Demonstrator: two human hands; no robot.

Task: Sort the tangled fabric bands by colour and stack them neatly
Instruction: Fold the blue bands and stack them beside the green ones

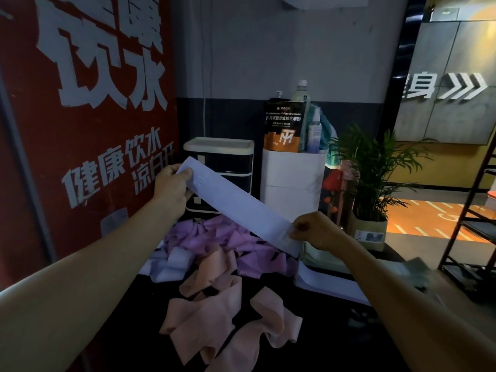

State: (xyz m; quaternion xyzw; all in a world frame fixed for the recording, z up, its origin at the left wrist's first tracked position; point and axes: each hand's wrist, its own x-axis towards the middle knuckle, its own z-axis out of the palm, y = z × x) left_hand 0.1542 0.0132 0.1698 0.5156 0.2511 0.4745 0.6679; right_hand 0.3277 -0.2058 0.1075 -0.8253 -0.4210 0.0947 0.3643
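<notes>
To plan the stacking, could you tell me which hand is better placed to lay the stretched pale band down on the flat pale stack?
Probably the right hand: it pinches the pale band just above the stack.

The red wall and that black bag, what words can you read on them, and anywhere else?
"健康饮水": white letters low on the red wall poster.
Big white characters above it: cut off, only partly readable.
"multivitamin powder": black and orange pouch; its smaller lines are too blurred.
"身" plus arrows: sign on the grey wall panel, cut off at the left.
Held pale blue band: faint marks, unreadable.
Plant pot label: too small.
</notes>
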